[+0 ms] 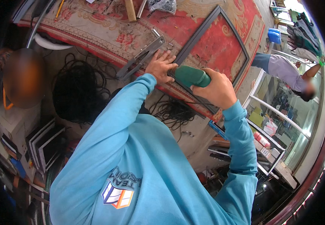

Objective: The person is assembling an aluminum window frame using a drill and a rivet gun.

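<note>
My right hand (218,89) is wrapped round a green power drill (193,76), whose front end points left toward my left hand. Fingers stretched and slightly apart, my left hand (162,66) rests at the table's near edge, just ahead of the drill. Beside it lies the long side of a dark grey rectangular frame (198,34). Left of that hand, a grey metal profile with a silver bracket (147,50) sticks out past the table edge. The drill's tip and the exact spot it touches are hidden by my left hand.
A red patterned cloth (125,37) covers the table, with a wooden stick (130,10), a clear plastic bag (162,5) and a pencil (59,10) on it. Black cords (175,112) lie below. Another person (282,67) stands at the right, near glass panels (278,108).
</note>
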Demonstrator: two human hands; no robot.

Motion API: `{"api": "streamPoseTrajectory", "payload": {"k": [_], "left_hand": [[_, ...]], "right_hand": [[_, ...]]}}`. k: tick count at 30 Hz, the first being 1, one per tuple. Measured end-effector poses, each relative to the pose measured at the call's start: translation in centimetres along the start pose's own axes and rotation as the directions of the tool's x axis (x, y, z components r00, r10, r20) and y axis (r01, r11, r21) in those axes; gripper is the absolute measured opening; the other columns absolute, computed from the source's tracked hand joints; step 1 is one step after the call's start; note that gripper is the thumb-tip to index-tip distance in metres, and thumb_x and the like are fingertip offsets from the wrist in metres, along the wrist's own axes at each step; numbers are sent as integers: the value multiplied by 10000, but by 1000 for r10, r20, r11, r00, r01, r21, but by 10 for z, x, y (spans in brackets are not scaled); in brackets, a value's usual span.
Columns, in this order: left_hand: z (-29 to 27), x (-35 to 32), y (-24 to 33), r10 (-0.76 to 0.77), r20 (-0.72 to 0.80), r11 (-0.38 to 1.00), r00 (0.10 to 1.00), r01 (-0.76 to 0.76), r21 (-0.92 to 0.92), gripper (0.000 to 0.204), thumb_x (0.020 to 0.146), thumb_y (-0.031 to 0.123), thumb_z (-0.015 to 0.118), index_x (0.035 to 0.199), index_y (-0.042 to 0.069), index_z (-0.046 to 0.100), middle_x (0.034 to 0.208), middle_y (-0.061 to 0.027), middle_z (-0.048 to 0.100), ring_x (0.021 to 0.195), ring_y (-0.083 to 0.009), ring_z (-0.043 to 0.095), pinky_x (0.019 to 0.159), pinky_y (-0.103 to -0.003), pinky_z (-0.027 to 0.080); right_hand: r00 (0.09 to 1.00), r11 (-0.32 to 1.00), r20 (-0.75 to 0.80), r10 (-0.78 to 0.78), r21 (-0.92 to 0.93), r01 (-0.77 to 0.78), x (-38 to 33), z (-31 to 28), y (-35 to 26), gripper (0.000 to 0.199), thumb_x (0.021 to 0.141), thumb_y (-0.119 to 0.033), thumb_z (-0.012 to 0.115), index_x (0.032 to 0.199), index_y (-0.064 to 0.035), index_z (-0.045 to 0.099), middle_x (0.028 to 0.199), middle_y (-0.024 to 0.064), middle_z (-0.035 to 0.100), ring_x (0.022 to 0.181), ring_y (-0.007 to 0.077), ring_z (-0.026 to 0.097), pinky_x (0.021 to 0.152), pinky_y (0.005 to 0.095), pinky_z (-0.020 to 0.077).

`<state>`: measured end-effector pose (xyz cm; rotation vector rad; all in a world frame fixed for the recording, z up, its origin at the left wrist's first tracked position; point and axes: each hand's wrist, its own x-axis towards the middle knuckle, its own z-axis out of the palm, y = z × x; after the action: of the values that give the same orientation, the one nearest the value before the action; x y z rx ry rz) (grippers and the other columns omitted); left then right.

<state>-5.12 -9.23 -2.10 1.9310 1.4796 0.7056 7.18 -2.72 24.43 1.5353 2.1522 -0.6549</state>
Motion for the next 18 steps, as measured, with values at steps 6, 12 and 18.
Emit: {"api": "streamPoseTrajectory", "payload": {"k": [6,12,18], "left_hand": [[0,0,0,11,1,1000,1000,-11,19,693,614,463,827,1233,223,626,1443,-35,467,1420,-257,282,1191,-521,79],[-1,0,0,14,4,999,1000,-14,47,695,614,469,824,1235,232,625,1439,-30,472,1421,-247,282,1190,-524,92],[1,0,1,26,-29,998,999,-24,59,671,621,467,821,1224,240,632,1422,-32,492,1411,-242,306,1189,-527,103]], "right_hand": [[999,1000,39,26,-19,-25,2,-1,-3,564,618,-427,743,1033,-51,678,875,209,688,855,369,670,776,444,533],[999,1000,49,-5,-25,6,0,3,2,561,619,-422,738,1059,-81,674,868,207,687,851,367,670,776,446,533],[997,997,-19,-68,-42,68,-6,5,6,579,624,-417,738,1089,-81,662,903,203,688,871,370,667,783,452,529]]}}
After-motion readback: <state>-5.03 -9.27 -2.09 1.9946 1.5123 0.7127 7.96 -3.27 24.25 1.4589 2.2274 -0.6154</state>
